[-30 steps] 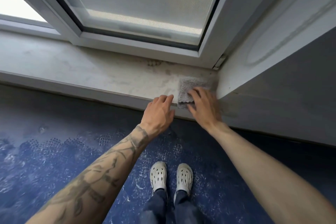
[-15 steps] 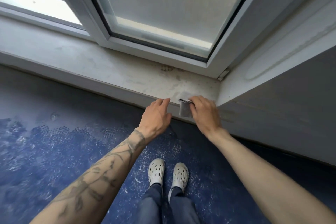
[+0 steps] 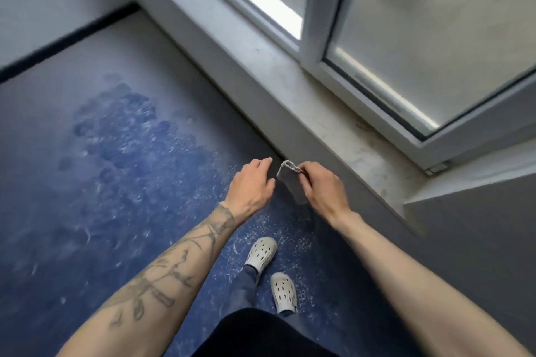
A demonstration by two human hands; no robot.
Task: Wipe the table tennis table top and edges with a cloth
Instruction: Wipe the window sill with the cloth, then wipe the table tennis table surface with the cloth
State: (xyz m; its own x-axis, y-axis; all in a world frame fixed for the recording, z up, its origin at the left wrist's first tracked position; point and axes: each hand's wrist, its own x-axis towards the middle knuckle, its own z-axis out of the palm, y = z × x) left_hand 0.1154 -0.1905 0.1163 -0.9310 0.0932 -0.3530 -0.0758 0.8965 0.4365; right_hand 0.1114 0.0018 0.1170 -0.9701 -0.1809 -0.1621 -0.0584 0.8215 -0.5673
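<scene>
My right hand [image 3: 323, 187] pinches a small grey cloth [image 3: 290, 182] by its top edge, and the cloth hangs down in the air in front of the sill. My left hand [image 3: 251, 184] hovers just left of the cloth with relaxed fingers and holds nothing. Both hands are off the stone window sill [image 3: 342, 130]. No table tennis table is in view.
A white-framed window [image 3: 319, 23] stands above the dusty sill, with a grey wall [image 3: 478, 235] jutting out at the right. Below me are a scuffed blue floor [image 3: 101, 168], my pale clogs [image 3: 261, 252] and a dark skirting line at the far left.
The cloth has come off the sill and now hangs from my right hand. Both hands have drawn back from the sill edge, and my view has swung to the left.
</scene>
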